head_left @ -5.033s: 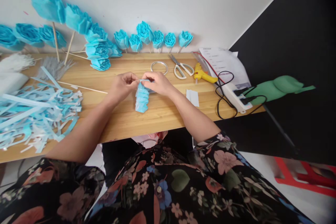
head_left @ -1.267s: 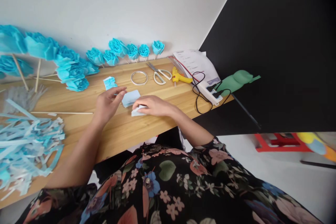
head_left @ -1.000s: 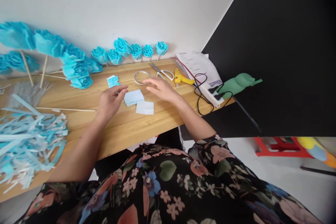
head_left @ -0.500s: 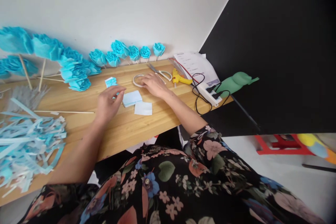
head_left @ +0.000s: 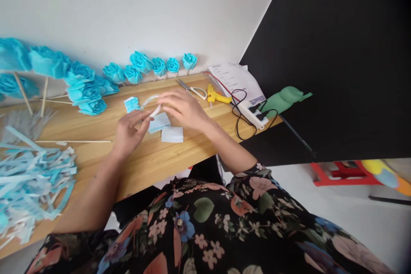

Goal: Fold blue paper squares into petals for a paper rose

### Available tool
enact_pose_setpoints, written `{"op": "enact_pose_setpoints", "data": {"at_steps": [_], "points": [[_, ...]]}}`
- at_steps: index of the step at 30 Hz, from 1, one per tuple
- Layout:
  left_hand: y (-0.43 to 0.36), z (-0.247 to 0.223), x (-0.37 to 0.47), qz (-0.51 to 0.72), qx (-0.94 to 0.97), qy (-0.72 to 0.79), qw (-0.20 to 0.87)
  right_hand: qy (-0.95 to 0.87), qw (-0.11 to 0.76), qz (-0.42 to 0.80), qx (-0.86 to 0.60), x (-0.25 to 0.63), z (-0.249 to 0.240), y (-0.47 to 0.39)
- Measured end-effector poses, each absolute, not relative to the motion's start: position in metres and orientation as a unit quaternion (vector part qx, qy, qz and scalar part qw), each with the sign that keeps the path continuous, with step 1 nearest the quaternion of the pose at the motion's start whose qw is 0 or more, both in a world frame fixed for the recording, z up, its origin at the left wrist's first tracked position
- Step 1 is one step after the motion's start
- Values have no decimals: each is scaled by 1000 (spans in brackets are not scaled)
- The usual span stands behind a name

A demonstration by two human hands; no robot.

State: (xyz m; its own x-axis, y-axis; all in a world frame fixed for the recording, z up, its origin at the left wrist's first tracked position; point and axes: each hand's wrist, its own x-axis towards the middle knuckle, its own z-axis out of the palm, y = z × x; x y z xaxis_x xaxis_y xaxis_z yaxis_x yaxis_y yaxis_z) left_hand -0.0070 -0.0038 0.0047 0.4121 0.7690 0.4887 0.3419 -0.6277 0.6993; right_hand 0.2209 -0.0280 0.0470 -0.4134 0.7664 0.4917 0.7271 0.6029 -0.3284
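Note:
A white ring-shaped band [head_left: 150,99], like a tape roll, is raised over the wooden table between my hands. My left hand [head_left: 130,130] pinches its near end between thumb and fingers. My right hand [head_left: 184,109], fingers bent, is at the band's right side and partly hides it. Beneath them lie a stack of pale blue paper pieces [head_left: 159,123] and a second pale piece [head_left: 172,134]. A small bright blue folded piece [head_left: 131,104] rests just behind my left hand.
Blue paper flowers [head_left: 85,87] on sticks line the wall. Cut paper strips [head_left: 35,180] heap at left, near a thin stick [head_left: 73,141]. Scissors [head_left: 199,92], a yellow glue gun [head_left: 218,96], a power strip [head_left: 253,114] with black cables and a green object [head_left: 285,100] are at right.
The white band has come up off the table and moved left toward my left hand, which now grips it. My right hand has moved slightly left and nearer my left hand.

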Motion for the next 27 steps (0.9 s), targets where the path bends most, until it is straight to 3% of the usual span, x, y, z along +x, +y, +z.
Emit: {"op": "enact_pose_setpoints", "data": {"at_steps": [4,7,12,20,24,27], "points": [[-3,8,-7,474,667,412,401,-782,311,39,-539,253,41,-16],[-1,12,-6,503,600,406,471,-726,251,28,-640,274,23,-5],[2,13,-7,529,549,378,525,-696,142,4,-704,286,3,0],[6,12,-8,547,486,323,600,-650,56,-2,-758,289,7,15],[7,12,-10,551,461,317,619,-644,85,10,-760,293,2,25],[9,10,-10,546,467,327,613,-615,196,94,-758,293,0,23]]}}
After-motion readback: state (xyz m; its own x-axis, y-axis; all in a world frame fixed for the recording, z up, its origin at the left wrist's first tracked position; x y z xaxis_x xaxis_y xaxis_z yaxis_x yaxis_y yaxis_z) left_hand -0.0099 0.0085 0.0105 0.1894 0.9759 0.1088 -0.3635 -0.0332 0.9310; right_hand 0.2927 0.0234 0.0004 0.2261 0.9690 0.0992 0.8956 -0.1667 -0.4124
